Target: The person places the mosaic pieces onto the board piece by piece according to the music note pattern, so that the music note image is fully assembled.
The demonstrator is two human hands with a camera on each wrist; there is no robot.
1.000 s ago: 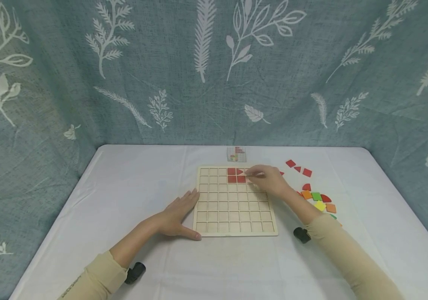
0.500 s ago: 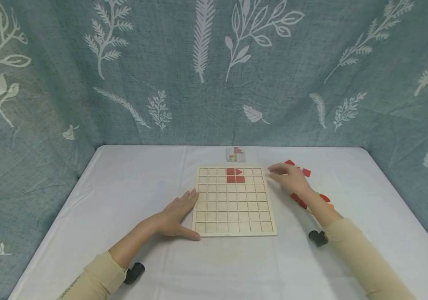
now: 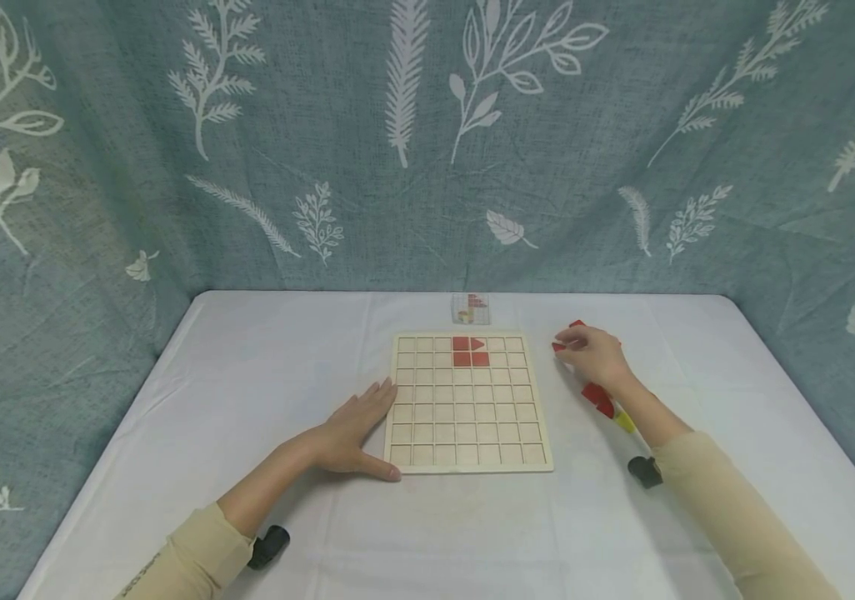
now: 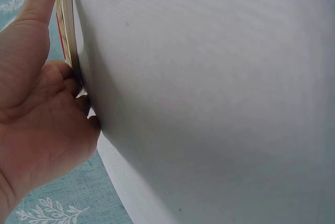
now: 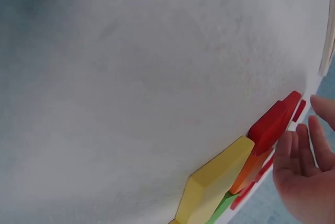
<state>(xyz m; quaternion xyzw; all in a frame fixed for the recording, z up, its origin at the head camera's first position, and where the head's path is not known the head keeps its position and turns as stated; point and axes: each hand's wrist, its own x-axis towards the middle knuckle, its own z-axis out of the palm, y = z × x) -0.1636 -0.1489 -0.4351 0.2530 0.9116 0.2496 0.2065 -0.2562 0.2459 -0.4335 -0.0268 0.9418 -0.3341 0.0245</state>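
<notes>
A pale wooden grid board (image 3: pixel 467 412) lies on the table. Near its top edge are two red squares in one row, with a red square and a red triangle (image 3: pixel 477 343) above them. My left hand (image 3: pixel 352 429) rests flat against the board's left side, fingers spread. Right of the board, my right hand (image 3: pixel 594 357) reaches down with its fingertips at a small red piece (image 3: pixel 558 347). In the right wrist view a gap shows between thumb and fingers, and the small red piece (image 5: pixel 299 110) lies just beyond them.
Loose red pieces (image 3: pixel 597 398) and a yellow piece (image 3: pixel 625 420) lie by my right forearm. Orange and green (image 5: pixel 222 206) ones show in the right wrist view. A small printed pattern card (image 3: pixel 470 308) lies behind the board. A patterned blue curtain (image 3: pixel 427 208) hangs behind the table.
My right hand has left the board, where the red triangle now lies by itself, and moved right to the small red piece. The left hand stays put.
</notes>
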